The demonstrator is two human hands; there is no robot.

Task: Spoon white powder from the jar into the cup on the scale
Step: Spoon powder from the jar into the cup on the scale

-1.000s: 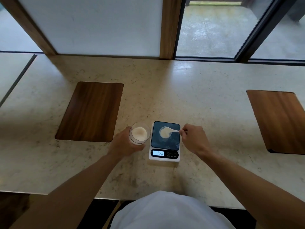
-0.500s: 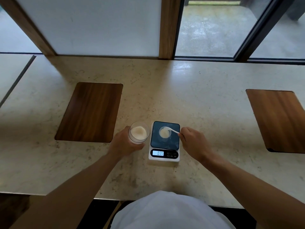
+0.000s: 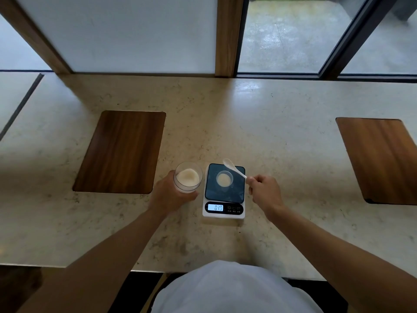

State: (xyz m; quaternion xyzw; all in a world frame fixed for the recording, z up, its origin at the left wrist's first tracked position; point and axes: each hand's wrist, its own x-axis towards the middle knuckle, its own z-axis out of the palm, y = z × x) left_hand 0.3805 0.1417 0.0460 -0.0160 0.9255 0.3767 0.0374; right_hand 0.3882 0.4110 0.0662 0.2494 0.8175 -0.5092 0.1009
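My left hand [image 3: 168,196] is wrapped around the jar [image 3: 188,177] of white powder [image 3: 187,178] standing on the tabletop [image 3: 282,141] at 9 o'clock of the scale [image 3: 224,192], while my right hand [image 3: 264,192] pinches the white spoon [image 3: 233,170], its bowl raised at 12 o'clock of the cup [image 3: 224,178] on the scale.

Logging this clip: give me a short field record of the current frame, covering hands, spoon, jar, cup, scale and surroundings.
left hand: wrapped around the jar, which stands on the counter left of the scale
jar contents: white powder, lid off
right hand: pinching the handle of the white spoon
spoon bowl: raised beyond the cup, looks empty
cup: on the scale platform, powder inside
scale display: lit, digits unclear
surroundings: two wooden boards on the counter, windows behind
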